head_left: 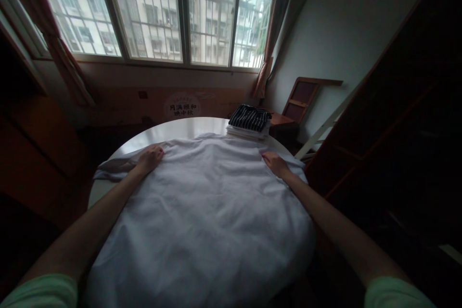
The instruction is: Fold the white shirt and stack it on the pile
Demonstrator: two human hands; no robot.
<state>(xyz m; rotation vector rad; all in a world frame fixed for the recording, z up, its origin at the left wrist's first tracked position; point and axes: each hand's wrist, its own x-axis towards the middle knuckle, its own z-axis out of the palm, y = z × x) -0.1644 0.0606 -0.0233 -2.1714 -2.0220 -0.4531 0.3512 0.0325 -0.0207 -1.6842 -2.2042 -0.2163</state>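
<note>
A white shirt [216, 202] lies spread over the round white table [159, 134], its collar end toward the window and its lower part hanging over the near edge. At the shirt's upper left, by the shoulder, my left hand [149, 158] is closed on the cloth. My right hand [276, 162] pinches the fabric at the upper right shoulder. One sleeve [117, 166] stretches out to the left past my left hand. Behind the shirt, a stack of folded clothes with a black striped garment [250, 118] on top sits at the table's far right.
Barred windows [155, 14] with tied curtains [265, 72] line the far wall. A wooden chair [301, 98] stands in the back right corner. Dark wooden furniture [378, 144] rises close on the right, and a brown cabinet [36, 154] stands at the left.
</note>
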